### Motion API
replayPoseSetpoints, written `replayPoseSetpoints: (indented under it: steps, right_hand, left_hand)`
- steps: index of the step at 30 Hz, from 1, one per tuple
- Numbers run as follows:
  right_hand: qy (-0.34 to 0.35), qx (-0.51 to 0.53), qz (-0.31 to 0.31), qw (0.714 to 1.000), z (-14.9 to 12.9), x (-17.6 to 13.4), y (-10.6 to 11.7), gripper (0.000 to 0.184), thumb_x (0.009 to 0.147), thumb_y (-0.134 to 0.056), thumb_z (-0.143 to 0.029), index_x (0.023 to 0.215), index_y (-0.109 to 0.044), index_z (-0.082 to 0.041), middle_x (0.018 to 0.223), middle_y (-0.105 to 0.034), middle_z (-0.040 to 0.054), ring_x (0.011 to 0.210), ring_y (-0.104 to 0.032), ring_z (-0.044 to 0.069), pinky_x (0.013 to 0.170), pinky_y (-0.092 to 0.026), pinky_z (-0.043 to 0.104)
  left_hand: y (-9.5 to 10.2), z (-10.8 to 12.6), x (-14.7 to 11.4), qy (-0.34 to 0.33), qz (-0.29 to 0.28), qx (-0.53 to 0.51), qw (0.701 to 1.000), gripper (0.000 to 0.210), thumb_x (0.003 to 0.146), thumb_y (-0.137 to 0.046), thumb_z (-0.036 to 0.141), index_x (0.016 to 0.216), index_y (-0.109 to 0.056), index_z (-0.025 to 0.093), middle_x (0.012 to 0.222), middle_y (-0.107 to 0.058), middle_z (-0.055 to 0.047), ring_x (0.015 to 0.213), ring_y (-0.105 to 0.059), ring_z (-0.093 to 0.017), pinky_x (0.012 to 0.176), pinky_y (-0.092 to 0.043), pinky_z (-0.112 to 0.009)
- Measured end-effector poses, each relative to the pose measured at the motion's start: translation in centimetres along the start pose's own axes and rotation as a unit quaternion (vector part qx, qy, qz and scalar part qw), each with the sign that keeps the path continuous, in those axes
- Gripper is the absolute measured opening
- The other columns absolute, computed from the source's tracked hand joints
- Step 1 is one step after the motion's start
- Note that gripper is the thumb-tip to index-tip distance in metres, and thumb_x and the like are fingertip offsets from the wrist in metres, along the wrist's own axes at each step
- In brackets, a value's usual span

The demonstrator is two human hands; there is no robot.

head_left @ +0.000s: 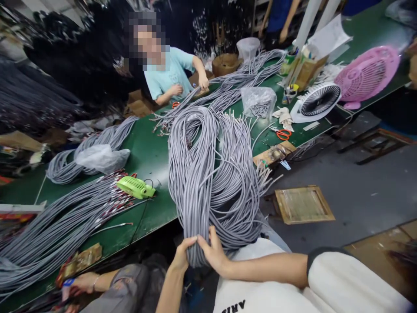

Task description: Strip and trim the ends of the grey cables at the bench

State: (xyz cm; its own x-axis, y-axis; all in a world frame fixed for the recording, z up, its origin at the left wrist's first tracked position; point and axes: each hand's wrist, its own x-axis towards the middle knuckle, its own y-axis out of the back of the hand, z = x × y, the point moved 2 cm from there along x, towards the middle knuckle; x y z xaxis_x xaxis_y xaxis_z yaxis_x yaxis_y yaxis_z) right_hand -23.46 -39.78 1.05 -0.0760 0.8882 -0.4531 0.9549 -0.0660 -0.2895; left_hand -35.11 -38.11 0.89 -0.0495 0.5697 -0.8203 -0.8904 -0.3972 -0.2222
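Grey cable bundle (197, 187) stands in the middle, looped at its far end over the green table (161, 208), its near end past the table edge in the wearer's two hands. On the left, more grey cables (55, 226) with red and white ends run out past the left border, cut off. Near them, a co-worker's hand (85, 281) grips something too blurred to name; the rest of that person is mostly out of view. Farther off, a clear bag (102, 157) hides part of a cable coil (61, 168). A green fan (135, 187) lies just right of the red-and-white ends. The left hand (183, 252) and right hand (213, 254) close round the bundle, thumbs in front, most other fingers hidden behind it. Beyond, a person in a light blue shirt (177, 69) handles cables; exactly what the fingers pinch is unclear. Right of the bundle lies a second heap of cables (236, 187), partly covered by it, then orange-handled scissors (284, 134), and a white fan (317, 102) overlapping a pink fan (371, 74).
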Motion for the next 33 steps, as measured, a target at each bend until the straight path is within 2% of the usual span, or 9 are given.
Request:
replayPoseSetpoints:
  steps: [8,14,17,19,22,25,28,31,33]
  right_hand:
    - [-0.022,0.021,-0.006,1.000,3.4,1.7,7.7,0.035,0.069,-0.061,-0.049,0.085,-0.049,-0.021,0.083,-0.061,0.0025,0.085,-0.057,0.022,0.080,-0.043,0.036]
    - [-0.028,0.034,-0.037,0.998,2.8,1.3,8.2,0.036,0.074,-0.056,-0.049,0.094,-0.052,-0.020,0.094,-0.063,0.0050,0.091,-0.059,0.021,0.085,-0.043,0.036]
    - [-0.015,0.033,-0.044,0.998,0.6,0.2,7.8,0.041,0.080,-0.047,-0.050,0.105,-0.051,-0.019,0.104,-0.061,0.0071,0.096,-0.058,0.020,0.086,-0.043,0.035]
    - [0.002,0.020,-0.047,0.999,-1.2,-0.6,7.7,0.043,0.083,-0.040,-0.050,0.111,-0.049,-0.018,0.108,-0.060,0.0080,0.097,-0.058,0.020,0.084,-0.045,0.034]
    - [0.027,-0.026,-0.051,0.998,-3.6,-0.9,8.0,0.045,0.087,-0.032,-0.049,0.117,-0.045,-0.017,0.110,-0.060,0.0083,0.097,-0.058,0.020,0.083,-0.046,0.034]
    - [0.049,-0.110,-0.053,0.991,-5.3,-0.3,8.6,0.041,0.087,-0.035,-0.046,0.114,-0.047,-0.016,0.108,-0.060,0.0100,0.100,-0.056,0.021,0.088,-0.042,0.037]
    - [0.067,-0.203,-0.067,0.975,-6.7,-0.6,9.5,0.041,0.081,-0.048,-0.044,0.108,-0.051,-0.013,0.098,-0.062,0.0141,0.098,-0.056,0.028,0.088,-0.039,0.046]
    - [0.122,-0.262,-0.081,0.954,-7.7,-3.7,11.2,0.044,0.073,-0.061,-0.038,0.109,-0.052,-0.015,0.108,-0.057,0.0136,0.109,-0.048,0.029,0.094,-0.033,0.045]
    - [0.193,-0.309,-0.118,0.924,-7.2,-6.9,12.7,0.027,0.078,-0.056,-0.034,0.099,-0.057,-0.017,0.107,-0.056,0.0107,0.107,-0.048,0.024,0.093,-0.036,0.040]
  left_hand:
    - [-4.5,-6.7,3.2,-0.043,-0.025,0.047,0.998,0.031,0.047,-0.072,0.017,0.076,-0.065,0.010,0.073,-0.069,-0.009,0.076,-0.065,-0.028,0.080,-0.046,-0.040]
    - [-5.4,-7.2,2.7,-0.061,-0.032,0.054,0.996,0.029,0.060,-0.070,0.029,0.082,-0.064,0.012,0.081,-0.068,-0.010,0.092,-0.061,-0.030,0.089,-0.041,-0.041]
    - [-5.0,-5.4,1.0,-0.088,-0.090,0.061,0.990,0.030,0.062,-0.070,0.029,0.088,-0.066,0.014,0.099,-0.067,-0.010,0.108,-0.053,-0.029,0.099,-0.035,-0.037]
    - [-4.4,-4.8,-0.3,-0.108,-0.147,0.063,0.981,0.039,0.054,-0.075,0.023,0.091,-0.067,0.015,0.110,-0.064,-0.009,0.119,-0.045,-0.028,0.103,-0.029,-0.033]
    - [-4.1,-6.1,-1.5,-0.125,-0.222,0.054,0.966,0.047,0.041,-0.079,0.019,0.087,-0.068,0.015,0.112,-0.063,-0.011,0.124,-0.037,-0.031,0.104,-0.028,-0.034]
    - [-5.4,-9.3,-1.6,-0.123,-0.287,0.035,0.949,0.050,0.033,-0.080,0.019,0.082,-0.067,0.013,0.102,-0.066,-0.012,0.116,-0.045,-0.038,0.099,-0.034,-0.045]
    - [-7.7,-11.7,-1.5,-0.126,-0.336,0.001,0.934,0.047,0.039,-0.076,0.024,0.083,-0.065,0.013,0.091,-0.068,-0.010,0.103,-0.055,-0.039,0.092,-0.038,-0.051]
    - [-9.4,-12.0,-2.2,-0.144,-0.363,-0.042,0.919,0.033,0.054,-0.066,0.034,0.080,-0.064,0.015,0.079,-0.067,-0.008,0.090,-0.060,-0.035,0.086,-0.042,-0.048]
    - [-10.4,-11.1,-3.1,-0.164,-0.377,-0.073,0.909,0.037,0.056,-0.062,0.041,0.083,-0.063,0.015,0.076,-0.065,-0.008,0.083,-0.061,-0.031,0.080,-0.045,-0.045]
